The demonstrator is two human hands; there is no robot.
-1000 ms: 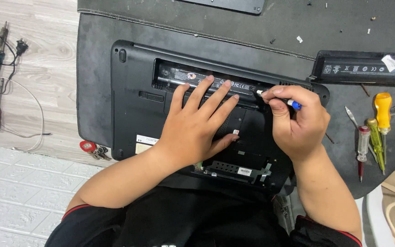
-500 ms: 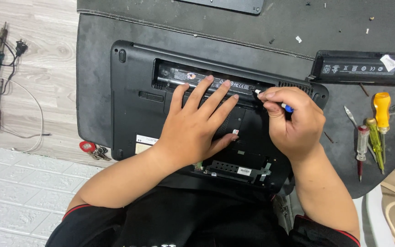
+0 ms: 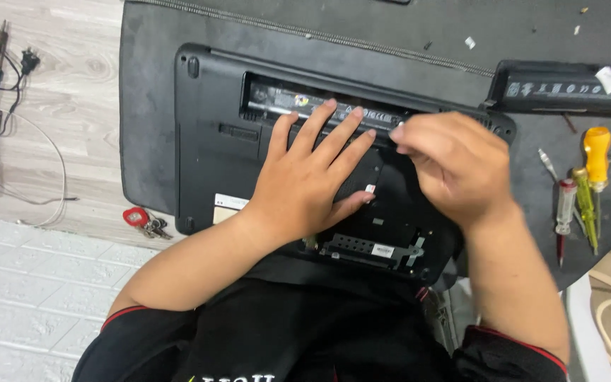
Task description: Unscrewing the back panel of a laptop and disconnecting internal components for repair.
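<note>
Head-camera view shows the left hand spread flat on the upturned black laptop at center, the right hand at three o'clock pinched on something hidden, perhaps slipping into the open battery bay at twelve.

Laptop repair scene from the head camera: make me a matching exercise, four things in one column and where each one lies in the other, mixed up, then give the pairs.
Things:
1. left hand
2. battery
3. red keys
4. screwdrivers

Places:
A. on the wooden floor, left of the mat
B. flat on the laptop's underside
C. on the mat, right of the right hand
D. top right, beyond the laptop's corner

Pairs: 1-B, 2-D, 3-A, 4-C
</note>
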